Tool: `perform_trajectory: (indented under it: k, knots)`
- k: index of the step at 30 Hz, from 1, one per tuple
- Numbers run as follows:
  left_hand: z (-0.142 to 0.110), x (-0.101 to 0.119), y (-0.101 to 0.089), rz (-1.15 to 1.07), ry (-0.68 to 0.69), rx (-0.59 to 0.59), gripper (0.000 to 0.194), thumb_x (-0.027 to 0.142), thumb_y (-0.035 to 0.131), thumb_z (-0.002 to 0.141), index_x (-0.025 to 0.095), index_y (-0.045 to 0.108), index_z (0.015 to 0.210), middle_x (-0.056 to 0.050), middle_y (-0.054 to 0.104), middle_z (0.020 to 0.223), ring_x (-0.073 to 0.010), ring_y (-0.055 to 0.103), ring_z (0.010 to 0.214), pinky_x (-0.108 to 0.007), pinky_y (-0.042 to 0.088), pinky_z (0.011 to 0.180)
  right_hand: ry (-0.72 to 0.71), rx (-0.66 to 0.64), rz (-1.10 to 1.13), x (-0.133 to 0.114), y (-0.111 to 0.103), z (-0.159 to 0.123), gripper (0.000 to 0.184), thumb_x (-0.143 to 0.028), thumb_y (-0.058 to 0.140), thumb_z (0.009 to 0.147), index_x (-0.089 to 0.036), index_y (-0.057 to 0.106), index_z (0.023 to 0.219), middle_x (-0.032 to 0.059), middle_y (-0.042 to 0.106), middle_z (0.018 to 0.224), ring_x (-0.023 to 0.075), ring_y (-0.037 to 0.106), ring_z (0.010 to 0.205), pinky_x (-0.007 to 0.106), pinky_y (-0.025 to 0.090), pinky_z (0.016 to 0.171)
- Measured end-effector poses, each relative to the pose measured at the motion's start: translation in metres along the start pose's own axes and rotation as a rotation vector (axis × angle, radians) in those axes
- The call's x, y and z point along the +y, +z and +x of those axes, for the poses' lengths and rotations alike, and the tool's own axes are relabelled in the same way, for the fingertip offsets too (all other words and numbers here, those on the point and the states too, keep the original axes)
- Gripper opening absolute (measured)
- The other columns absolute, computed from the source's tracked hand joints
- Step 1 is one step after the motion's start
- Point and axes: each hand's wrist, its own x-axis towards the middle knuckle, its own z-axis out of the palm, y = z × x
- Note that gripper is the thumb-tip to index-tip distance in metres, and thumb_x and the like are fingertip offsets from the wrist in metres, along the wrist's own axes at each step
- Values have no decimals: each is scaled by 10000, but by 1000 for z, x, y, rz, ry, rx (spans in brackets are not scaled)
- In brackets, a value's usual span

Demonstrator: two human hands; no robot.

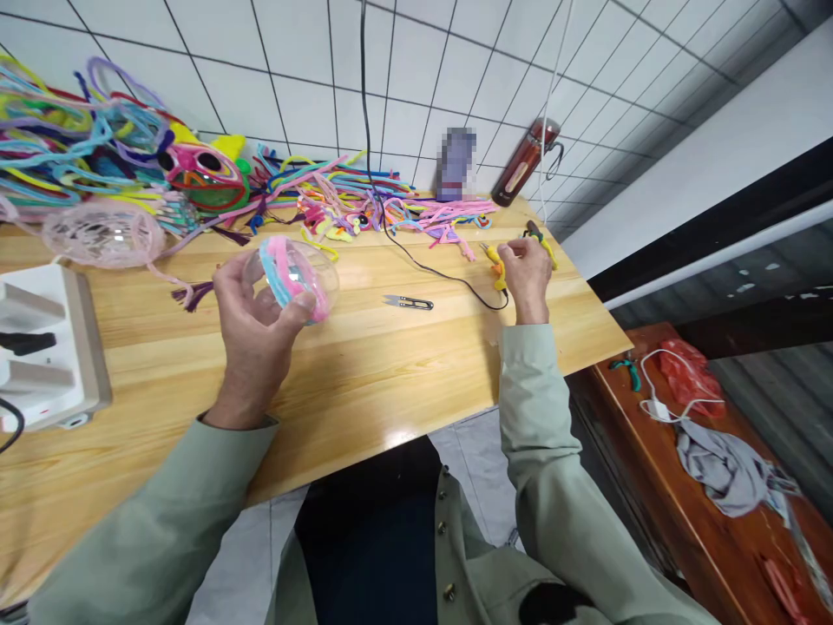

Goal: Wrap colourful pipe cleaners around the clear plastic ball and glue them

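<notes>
My left hand is closed round a clear plastic ball wrapped with pink and blue pipe cleaners, held above the wooden table. My right hand is closed at the table's right side, fingers on yellow-handled pliers. Small thread snips lie on the table between my hands. A black cable runs across the table to my right hand.
Heaps of coloured pipe cleaners line the back edge by the tiled wall. A pink clear ball and a white device sit left. A dark red bottle leans at the back right. A lower bench with cloth stands right.
</notes>
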Motion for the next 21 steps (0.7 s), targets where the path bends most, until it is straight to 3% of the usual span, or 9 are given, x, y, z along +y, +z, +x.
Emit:
perform_trajectory:
  k: [4,8,12,16,18,21]
  knots:
    - [-8,-1,2,-14,-46,-52,978,720,1052,680,283,570,1410,-124,667,1514,-323,731,1333,-545,675,1153,-129,-173,-45,-53,20,5,278,-412,671,1055,-201,850,1082,151,888,1223,331,803,1193,433,587,1075]
    - [-20,3,6,43,-104,-136,952,674,1052,714,294,577,1446,-128,660,1513,-326,760,1272,-549,692,1114,-112,-306,-171,-86,45,25,267,-384,709,1039,-163,860,1028,221,888,1199,378,808,1184,453,594,1025]
    - [-14,13,3,23,-77,-95,881,692,1026,760,330,579,1427,-117,658,1532,-359,742,1348,-600,681,1138,-179,-326,-142,-101,57,32,229,-296,716,1005,-168,861,1127,184,882,1289,327,793,1202,423,588,1050]
    - [7,22,-5,-48,52,128,893,733,1022,696,308,585,1349,-81,708,1502,-365,713,1400,-617,669,1165,-323,-369,12,-113,56,32,236,-291,706,988,-185,860,1133,100,893,1166,261,781,1066,362,582,983]
    - [13,23,-8,-37,62,166,873,710,1017,689,300,592,1332,-72,723,1503,-368,707,1424,-630,653,1182,-320,-309,31,-116,53,39,255,-270,678,979,-168,859,1127,114,885,1137,268,773,1038,371,575,970]
    - [10,21,-8,-19,-6,120,863,643,1044,678,292,593,1324,-94,719,1523,-377,716,1420,-617,664,1144,-228,-235,-74,-115,49,57,310,-211,607,982,-130,859,1143,167,879,1141,298,782,1093,395,573,1002]
